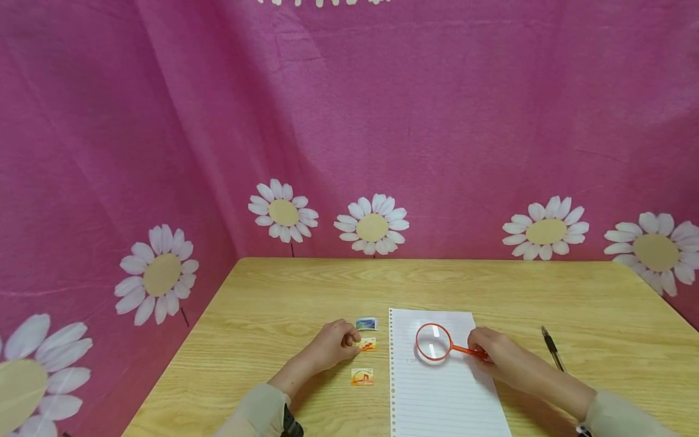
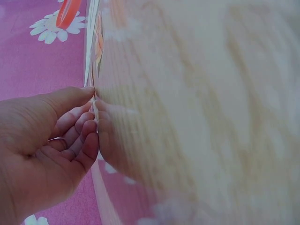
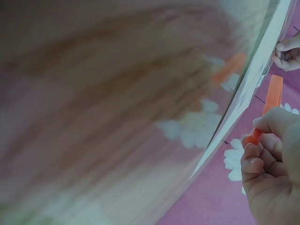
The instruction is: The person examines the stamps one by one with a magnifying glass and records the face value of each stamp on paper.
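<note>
My right hand (image 1: 499, 352) grips the handle of an orange magnifying glass (image 1: 463, 349). Its round lens is over a lined, punched sheet of paper (image 1: 437, 400), beside some faint small writing. In the right wrist view, thumb and fingers pinch the orange handle (image 3: 273, 93). On the tabletop, my left hand (image 1: 332, 345) rests with loosely bent fingers at the left edge of a small yellow-orange stamp-like picture (image 1: 368, 345), partly covering it. A blue picture (image 1: 367, 324) lies just beyond, and another yellow-orange one (image 1: 362, 377) nearer. The left wrist view shows thumb and fingertips against the table.
A black-tipped pen (image 1: 553, 347) lies right of the paper, partly behind the right forearm. The light wooden table (image 1: 284, 285) reaches back to a pink curtain (image 1: 437, 121) with white daisies, which also hangs along the left side.
</note>
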`<action>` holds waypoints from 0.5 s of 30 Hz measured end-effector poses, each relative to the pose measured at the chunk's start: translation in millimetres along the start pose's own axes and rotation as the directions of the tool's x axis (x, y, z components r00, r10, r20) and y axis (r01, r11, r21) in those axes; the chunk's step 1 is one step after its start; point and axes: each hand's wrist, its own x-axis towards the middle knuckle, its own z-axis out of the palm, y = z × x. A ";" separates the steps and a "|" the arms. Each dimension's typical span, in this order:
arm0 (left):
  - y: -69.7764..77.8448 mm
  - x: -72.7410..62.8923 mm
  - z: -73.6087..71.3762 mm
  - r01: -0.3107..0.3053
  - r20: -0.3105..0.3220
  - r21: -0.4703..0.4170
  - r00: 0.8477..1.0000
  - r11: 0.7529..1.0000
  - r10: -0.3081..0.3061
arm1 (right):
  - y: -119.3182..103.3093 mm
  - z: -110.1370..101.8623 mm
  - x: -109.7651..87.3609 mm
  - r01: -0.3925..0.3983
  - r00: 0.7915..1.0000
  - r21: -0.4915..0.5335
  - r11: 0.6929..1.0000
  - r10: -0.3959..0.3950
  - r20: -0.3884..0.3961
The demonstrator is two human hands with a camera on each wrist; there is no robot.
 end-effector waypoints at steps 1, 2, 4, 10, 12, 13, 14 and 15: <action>0.4 -0.1 -0.2 0.004 0.001 0.001 1.000 1.000 -0.004 | 0.8 -0.5 -1.9 0.001 1.000 -0.011 1.000 -0.001 -0.007; 0.5 -0.3 -0.2 0.006 0.002 0.006 1.000 1.000 -0.006 | 2.3 -1.0 -3.5 0.002 1.000 -0.010 1.000 -0.003 -0.010; 0.9 -0.7 -0.3 0.011 0.003 0.006 1.000 1.000 -0.012 | 4.6 -2.3 -6.9 0.007 1.000 -0.021 1.000 -0.008 -0.017; 1.6 -1.9 -0.3 0.015 0.005 -0.006 1.000 1.000 -0.015 | 9.5 -8.0 -17.3 -0.009 1.000 -0.039 0.999 0.008 -0.016; 1.6 -1.9 -0.3 0.011 0.003 -0.006 1.000 1.000 -0.011 | 10.6 -10.3 -20.1 -0.019 1.000 -0.037 0.999 0.018 -0.010; 1.6 -1.7 -0.3 0.011 0.003 -0.004 1.000 1.000 -0.011 | 11.2 -11.6 -21.3 -0.021 1.000 -0.031 0.999 0.021 -0.010; 1.7 -1.6 -0.5 0.005 0.002 -0.001 1.000 1.000 -0.005 | 11.9 -12.8 -22.3 -0.020 1.000 -0.021 1.000 0.019 -0.012; 1.8 -1.4 -0.7 0.006 0.002 0.000 1.000 1.000 -0.006 | 12.6 -13.9 -23.3 -0.016 1.000 -0.017 1.000 0.016 -0.015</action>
